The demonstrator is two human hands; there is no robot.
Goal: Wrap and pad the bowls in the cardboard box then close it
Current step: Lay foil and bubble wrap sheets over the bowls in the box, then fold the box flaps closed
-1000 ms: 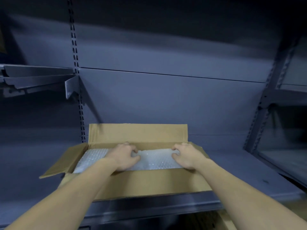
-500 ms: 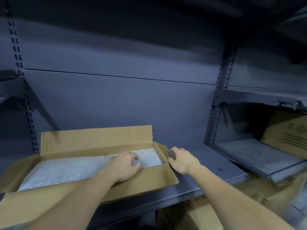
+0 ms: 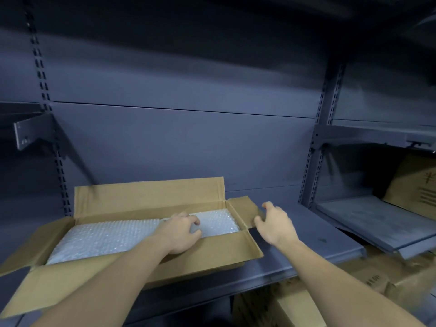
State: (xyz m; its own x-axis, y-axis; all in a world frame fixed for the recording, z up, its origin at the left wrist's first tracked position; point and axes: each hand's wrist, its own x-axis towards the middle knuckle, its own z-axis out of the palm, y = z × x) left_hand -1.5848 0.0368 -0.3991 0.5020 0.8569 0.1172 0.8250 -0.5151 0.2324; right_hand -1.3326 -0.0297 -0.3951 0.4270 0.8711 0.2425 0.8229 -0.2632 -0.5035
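An open cardboard box [image 3: 132, 274] lies on the grey shelf, its four flaps spread outward. A sheet of bubble wrap [image 3: 106, 237] covers the inside from end to end, so the bowls are hidden under it. My left hand [image 3: 181, 232] rests on the right part of the wrap, its bent fingertips pressing down. My right hand [image 3: 273, 225] is at the box's right end, with thumb and fingers closed on the outer edge of the right side flap [image 3: 243, 211]. The far flap [image 3: 148, 197] stands upright against the back wall.
The grey metal shelf [image 3: 306, 234] runs on to the right of the box. A lower tilted shelf [image 3: 377, 223] at the right holds a printed carton [image 3: 417, 185]. More cartons [image 3: 295, 310] stand below the shelf. A shelf bracket [image 3: 28, 133] juts out at upper left.
My right hand left the bubble wrap, moved right and took hold of the right side flap. My left hand stayed on the wrap. The camera swung to the right.
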